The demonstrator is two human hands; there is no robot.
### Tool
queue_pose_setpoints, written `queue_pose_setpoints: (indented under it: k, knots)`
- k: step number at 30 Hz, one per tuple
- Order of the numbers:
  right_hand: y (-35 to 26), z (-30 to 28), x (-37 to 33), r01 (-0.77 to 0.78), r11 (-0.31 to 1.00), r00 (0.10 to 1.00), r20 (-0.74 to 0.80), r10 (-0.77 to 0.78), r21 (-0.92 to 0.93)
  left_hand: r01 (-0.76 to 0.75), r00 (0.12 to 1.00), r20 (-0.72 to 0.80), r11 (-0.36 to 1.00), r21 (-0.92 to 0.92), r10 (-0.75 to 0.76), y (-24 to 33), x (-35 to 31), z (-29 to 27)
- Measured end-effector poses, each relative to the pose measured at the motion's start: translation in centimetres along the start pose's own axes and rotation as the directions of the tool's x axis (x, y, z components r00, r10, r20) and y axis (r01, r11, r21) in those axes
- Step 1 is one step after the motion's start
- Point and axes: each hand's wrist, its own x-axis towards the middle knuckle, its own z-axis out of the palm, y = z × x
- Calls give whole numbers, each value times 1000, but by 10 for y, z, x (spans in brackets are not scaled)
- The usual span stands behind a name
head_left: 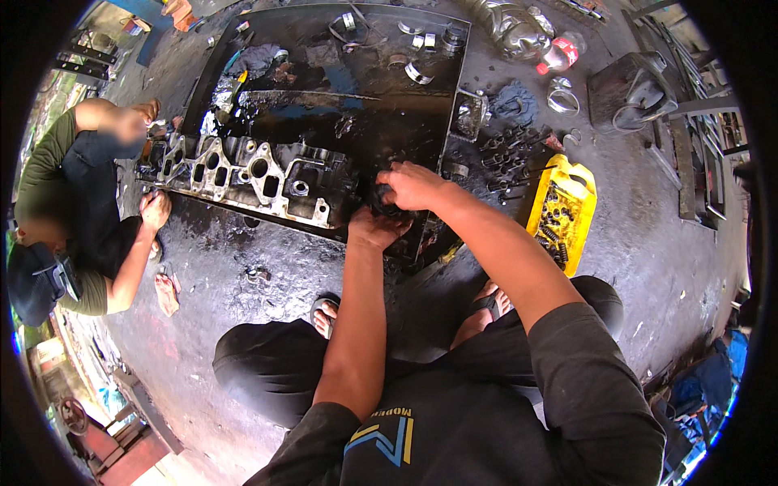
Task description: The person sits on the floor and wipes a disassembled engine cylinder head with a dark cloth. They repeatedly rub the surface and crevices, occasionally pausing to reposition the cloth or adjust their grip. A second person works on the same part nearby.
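Both my hands meet at the near right part of a large, oil-blackened metal tray. Cupped from below, my left hand has its fingers round a dark, oily, roundish part. My right hand grips the same part from above and the right. Its exact kind is hidden by the fingers and the dark oil. Just left of my hands, a long metal engine cylinder head with several ports lies along the tray's near side.
A yellow cut-open jug holds springs and small parts at the right. Beyond it lie dark metal parts, a rag, a plastic bottle and a black jerrycan. At the left, another person crouches beside the cylinder head.
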Motion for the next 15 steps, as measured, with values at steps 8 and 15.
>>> queue_pose_setpoints:
  k: [8,15]
  knots:
    - [25,4,22,-291,719,844,-185,504,631,-77,997,16,995,-58,78,-14,30,-7]
    - [30,3,9,-313,164,921,257,293,935,-285,952,-72,945,159,299,-16,25,1]
